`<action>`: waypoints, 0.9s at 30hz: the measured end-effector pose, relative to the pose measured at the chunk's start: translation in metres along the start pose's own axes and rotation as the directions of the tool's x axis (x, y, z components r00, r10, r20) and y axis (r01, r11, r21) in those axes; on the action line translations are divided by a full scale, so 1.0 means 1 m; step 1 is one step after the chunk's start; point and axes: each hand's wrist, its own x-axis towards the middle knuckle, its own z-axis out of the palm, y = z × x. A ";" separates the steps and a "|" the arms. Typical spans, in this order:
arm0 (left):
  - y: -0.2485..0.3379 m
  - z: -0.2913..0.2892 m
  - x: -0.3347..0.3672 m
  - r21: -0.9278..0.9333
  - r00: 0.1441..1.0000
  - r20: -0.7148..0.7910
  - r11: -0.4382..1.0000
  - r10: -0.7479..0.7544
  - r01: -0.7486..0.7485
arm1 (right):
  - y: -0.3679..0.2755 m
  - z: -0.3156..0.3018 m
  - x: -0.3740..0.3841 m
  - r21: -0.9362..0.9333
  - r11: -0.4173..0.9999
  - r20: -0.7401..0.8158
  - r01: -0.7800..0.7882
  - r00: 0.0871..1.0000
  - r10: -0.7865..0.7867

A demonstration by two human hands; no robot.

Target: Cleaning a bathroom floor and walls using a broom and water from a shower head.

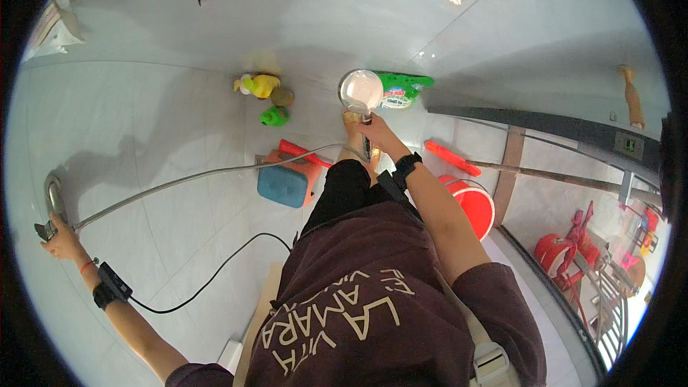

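Right hand (375, 131) wraps fingers round a shower head (360, 90) pointing far, long axis near-to-far; left hand (64, 242) touches a faucet (55, 197), finger closure unclear.

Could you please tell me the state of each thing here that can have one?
Round silver shower head, held in the right hand; water flow unclear.
Curved silver metal faucet, left hand on it; on or off unclear.
Flexible silver metal hose, uncoiled, curving.
Round red plastic bucket, open-topped, lidless.

Left hand (66, 244) on faucet (54, 190); right hand (380, 133), showerhead (360, 91)
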 end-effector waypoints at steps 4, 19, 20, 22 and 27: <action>0.000 -0.002 -0.003 0.008 0.998 0.046 0.999 -0.049 0.049 | -0.023 0.014 -0.010 -0.144 0.984 -0.005 0.105 0.994 -0.106; 0.016 -0.006 -0.001 0.007 0.999 0.010 0.999 0.039 -0.039 | -0.033 0.011 0.001 -0.191 0.979 -0.034 0.068 0.997 -0.075; 0.010 -0.003 -0.001 0.007 0.997 -0.022 0.997 0.073 -0.072 | -0.032 0.008 0.002 -0.156 0.986 -0.028 0.057 0.998 -0.062; 0.010 -0.002 0.000 0.005 0.999 -0.002 0.999 0.043 -0.043 | -0.029 0.003 0.004 -0.150 0.988 -0.030 0.039 0.999 -0.044; 0.025 -0.012 -0.003 -0.075 0.999 0.000 0.996 0.039 -0.039 | -0.019 -0.020 0.005 -0.153 0.986 -0.063 0.063 0.995 -0.074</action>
